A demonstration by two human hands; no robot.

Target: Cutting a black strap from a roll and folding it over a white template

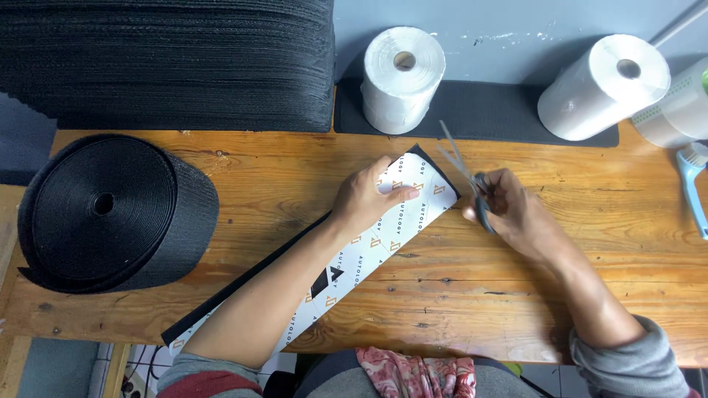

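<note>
A worn wooden plank tabletop (243, 177) filled the frame. At the left lay a large black roll of ribbed webbing (110, 214). A long white printed strip with black backing (361, 254) crossed the centre diagonally. A light-blue plastic brush (693, 188) lay at the right edge.

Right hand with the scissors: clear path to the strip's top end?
Probably yes. The right hand holds open scissors right beside the strip's top end, nothing between them. The left hand presses the strip just below that end.
</note>
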